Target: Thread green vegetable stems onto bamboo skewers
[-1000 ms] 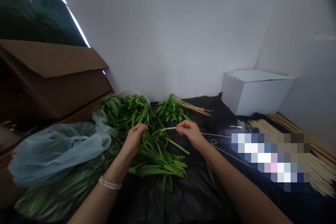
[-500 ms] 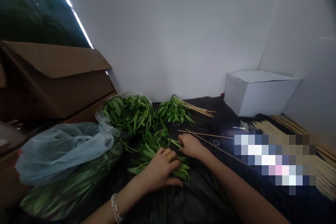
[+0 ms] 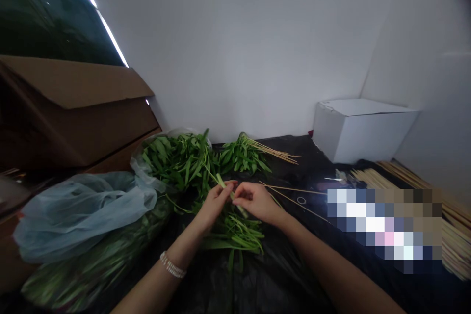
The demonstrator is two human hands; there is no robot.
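Green stems (image 3: pixel 221 180) are pinched between my two hands, above the black sheet. My left hand (image 3: pixel 214 202) is closed on them from the left, a beaded bracelet on its wrist. Thumb and fingers of my right hand (image 3: pixel 259 201) close on the same stems from the right. Just below lies a loose pile of cut greens (image 3: pixel 239 235). Behind my hands are a leafy heap (image 3: pixel 176 157) in a clear bag and a bundle of leaves (image 3: pixel 245 154) on thin sticks. Two thin sticks (image 3: pixel 294 189) lie right of my right hand.
A pale blue plastic bag (image 3: pixel 81 211) and bagged greens (image 3: pixel 99 260) lie at the left, below a cardboard box (image 3: pixel 81 127). At the right stand a white box (image 3: pixel 364 132) and piles of sticks (image 3: pixel 379 179). Part of the right side is pixelated.
My left hand has lifted off the pile and moved up beside my right hand. Both hands now hold stems between them, and the pile below is more exposed.
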